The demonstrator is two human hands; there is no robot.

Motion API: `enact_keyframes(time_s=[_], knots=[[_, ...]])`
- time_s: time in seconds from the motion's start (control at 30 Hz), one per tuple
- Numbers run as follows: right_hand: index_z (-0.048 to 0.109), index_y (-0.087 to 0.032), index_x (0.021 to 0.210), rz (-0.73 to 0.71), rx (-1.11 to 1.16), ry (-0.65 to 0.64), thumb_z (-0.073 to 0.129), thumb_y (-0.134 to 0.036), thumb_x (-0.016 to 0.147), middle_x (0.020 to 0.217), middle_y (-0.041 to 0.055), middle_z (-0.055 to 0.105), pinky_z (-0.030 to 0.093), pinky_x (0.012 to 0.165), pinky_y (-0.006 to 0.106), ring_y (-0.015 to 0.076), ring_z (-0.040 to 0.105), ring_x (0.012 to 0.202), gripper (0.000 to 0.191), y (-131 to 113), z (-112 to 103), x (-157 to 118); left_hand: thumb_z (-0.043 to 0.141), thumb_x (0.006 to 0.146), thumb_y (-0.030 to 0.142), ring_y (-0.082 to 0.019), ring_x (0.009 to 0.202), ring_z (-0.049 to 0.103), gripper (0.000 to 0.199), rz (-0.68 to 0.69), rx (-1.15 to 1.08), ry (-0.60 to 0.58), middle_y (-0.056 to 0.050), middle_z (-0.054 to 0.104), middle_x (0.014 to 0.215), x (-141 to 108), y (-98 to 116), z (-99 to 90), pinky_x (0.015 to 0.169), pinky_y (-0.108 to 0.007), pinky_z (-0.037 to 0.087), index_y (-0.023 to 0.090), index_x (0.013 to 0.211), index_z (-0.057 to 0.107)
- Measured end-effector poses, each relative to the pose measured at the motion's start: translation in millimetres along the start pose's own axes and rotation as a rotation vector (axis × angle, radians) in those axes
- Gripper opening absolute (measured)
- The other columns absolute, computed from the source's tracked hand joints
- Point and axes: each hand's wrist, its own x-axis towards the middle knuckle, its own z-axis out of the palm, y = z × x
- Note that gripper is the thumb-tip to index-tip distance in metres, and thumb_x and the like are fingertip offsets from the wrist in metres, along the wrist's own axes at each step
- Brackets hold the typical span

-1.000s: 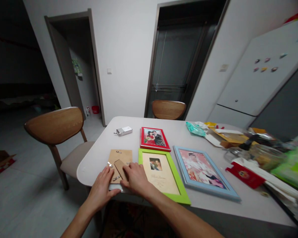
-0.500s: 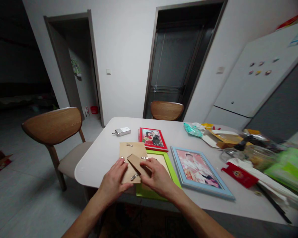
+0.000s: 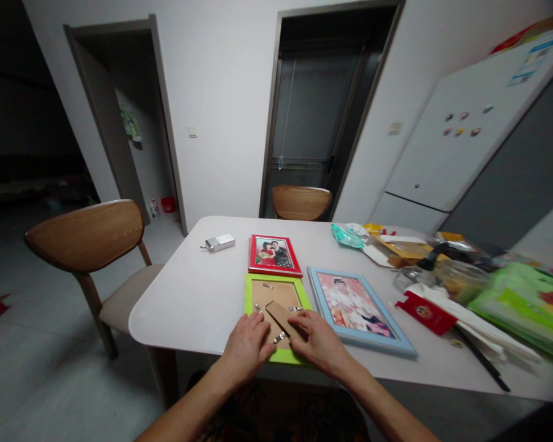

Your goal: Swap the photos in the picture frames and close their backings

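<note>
Here, your half-open left hand (image 3: 245,345) steadies the backing board (image 3: 280,294) within the green picture frame (image 3: 283,356); your right hand (image 3: 323,345) loosely pinches its easel leg (image 3: 280,315); even pressure seems called for.

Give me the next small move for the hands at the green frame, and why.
I'd probably press the brown backing board gently down at both sides. It lies within the green frame, with the left hand and right hand at opposite sides. Whether it sits flush can't be seen, so seating it before touching the metal clips seems sensible.
</note>
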Motion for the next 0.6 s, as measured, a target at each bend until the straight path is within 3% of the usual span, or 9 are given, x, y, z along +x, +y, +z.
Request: enact_keyframes(time_s=[0.1,0.27,0.4,0.6], knots=[[0.063,-0.017,0.090,-0.005,-0.056,0.059,0.051,-0.023,0.062,0.089,0.0075,0.057,0.036,0.078,0.031,0.0200,0.049,0.086,0.031,3.6,10.5,0.3,0.053,0.073,0.028,-0.024,0.114,0.039,0.032,-0.006,-0.007,-0.024,-0.012,0.048,0.120,-4.4,-4.3,-0.6,0.097,-0.043,0.027,0.017,0.103,0.051],[0.062,-0.019,0.091,-0.113,-0.086,0.133,0.050,-0.026,0.069,0.095,0.0088,0.055,0.036,0.079,0.035,0.0210,0.047,0.090,0.026,5.6,15.3,-5.7,0.064,0.061,0.038,-0.026,0.119,0.033,0.056,-0.002,-0.010,-0.060,-0.013,0.042,0.126,-15.6,-11.3,2.4,0.098,-0.047,0.023,0.016,0.110,0.047],[0.060,-0.024,0.093,-0.295,-0.098,0.112,0.046,-0.024,0.075,0.101,0.0079,0.052,0.036,0.079,0.036,0.0207,0.044,0.095,0.023,-6.8,15.0,-13.2,0.066,0.060,0.031,-0.024,0.120,0.032,0.052,0.000,0.002,-0.046,-0.010,0.042,0.127,-19.2,-13.0,4.3,0.098,-0.044,0.025,0.018,0.106,0.047],[0.061,-0.026,0.091,-0.374,-0.099,0.020,0.046,-0.023,0.076,0.099,0.0059,0.052,0.035,0.080,0.036,0.0196,0.043,0.094,0.021,-19.9,8.5,-20.0,0.068,0.059,0.030,-0.024,0.118,0.035,0.038,-0.002,-0.002,-0.025,-0.010,0.045,0.124,-20.0,-13.2,6.2,0.098,-0.042,0.026,0.019,0.091,0.051]])
